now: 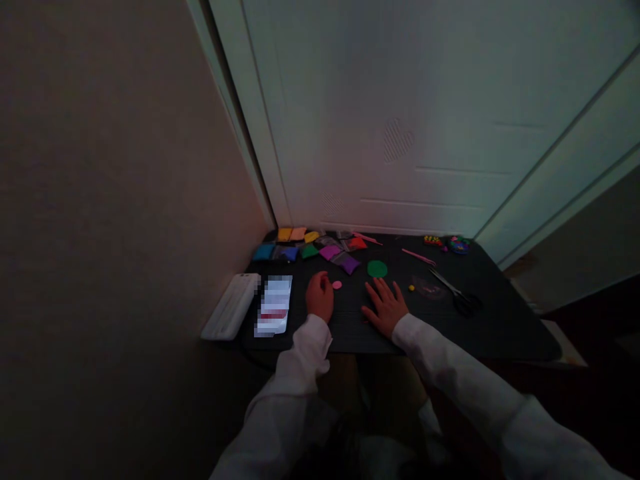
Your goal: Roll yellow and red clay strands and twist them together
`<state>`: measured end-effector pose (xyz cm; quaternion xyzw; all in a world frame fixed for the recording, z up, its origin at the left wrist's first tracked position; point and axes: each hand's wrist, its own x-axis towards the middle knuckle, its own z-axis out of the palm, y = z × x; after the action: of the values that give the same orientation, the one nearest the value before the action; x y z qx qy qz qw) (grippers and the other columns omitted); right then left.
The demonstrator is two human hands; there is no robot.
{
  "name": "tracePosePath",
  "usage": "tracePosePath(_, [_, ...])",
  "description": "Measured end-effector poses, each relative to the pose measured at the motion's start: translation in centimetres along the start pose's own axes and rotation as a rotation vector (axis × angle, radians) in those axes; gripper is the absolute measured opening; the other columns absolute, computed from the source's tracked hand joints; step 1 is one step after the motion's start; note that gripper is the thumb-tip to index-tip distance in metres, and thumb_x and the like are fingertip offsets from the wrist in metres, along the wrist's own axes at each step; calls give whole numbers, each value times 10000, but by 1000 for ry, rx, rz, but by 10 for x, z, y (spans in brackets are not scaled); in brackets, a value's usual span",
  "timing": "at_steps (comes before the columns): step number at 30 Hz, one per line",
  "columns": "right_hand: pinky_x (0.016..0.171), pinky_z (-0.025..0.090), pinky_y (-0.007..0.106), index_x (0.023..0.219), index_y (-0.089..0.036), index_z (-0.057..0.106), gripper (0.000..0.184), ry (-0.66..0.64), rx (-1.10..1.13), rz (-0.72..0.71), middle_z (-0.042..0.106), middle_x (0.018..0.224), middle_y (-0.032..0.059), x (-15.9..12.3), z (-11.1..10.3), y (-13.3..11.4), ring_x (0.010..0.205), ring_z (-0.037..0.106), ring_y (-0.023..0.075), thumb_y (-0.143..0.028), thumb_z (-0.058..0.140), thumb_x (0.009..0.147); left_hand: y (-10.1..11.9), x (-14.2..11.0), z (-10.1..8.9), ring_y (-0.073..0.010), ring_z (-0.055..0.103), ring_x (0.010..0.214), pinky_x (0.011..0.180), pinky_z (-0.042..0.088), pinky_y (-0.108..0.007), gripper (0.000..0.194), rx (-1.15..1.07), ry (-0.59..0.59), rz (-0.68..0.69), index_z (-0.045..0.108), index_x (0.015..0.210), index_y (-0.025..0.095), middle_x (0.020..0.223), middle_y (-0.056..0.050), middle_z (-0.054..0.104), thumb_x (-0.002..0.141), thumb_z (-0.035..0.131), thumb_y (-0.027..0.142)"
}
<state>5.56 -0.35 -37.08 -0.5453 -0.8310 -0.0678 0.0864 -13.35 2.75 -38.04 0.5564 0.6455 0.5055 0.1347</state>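
On the bench, the left hand curls, grip unclear, by a pink disc; the right hand spreads near a flat green circle.

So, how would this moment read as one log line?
left hand: curled beside pink disc | right hand: spread near green disc | scissors: on table

The green disc looks matt, the scissors metal-bladed.

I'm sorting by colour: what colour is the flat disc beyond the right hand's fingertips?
The disc is green, seen in the head view.
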Motion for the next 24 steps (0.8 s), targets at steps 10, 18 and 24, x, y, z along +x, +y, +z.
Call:
tracePosePath(10, [978, -3, 442, 1297, -232, 169, 602, -25, -6, 52, 170, 1368, 61, 38, 8, 1, 1247, 106, 208, -557, 139, 791, 1, 0, 0, -148, 530, 800, 742, 433, -301, 244, 29, 3, 16, 511, 954, 174, 876, -54, 554, 735, 402, 178])
tracePosePath(18, [982, -8, 439, 1297, -231, 173, 595, -1, -5, 1, 188, 1363, 67, 0, 1, -1, 1249, 97, 196, -548, 156, 794, 0, 0, 0, -152, 528, 809, 741, 433, -297, 248, 22, 9, 39, 505, 963, 174, 879, -55, 555, 737, 402, 180])
tracePosePath(24, [977, -15, 452, 1296, -237, 171, 602, -24, -9, 16, 187, 1363, 67, 6, 1, -1, 1249, 100, 206, -559, 144, 789, 1, 1, 0, -163, 527, 833, 746, 432, -310, 243, 19, -1, 36, 512, 947, 177, 881, -59, 554, 725, 412, 167])
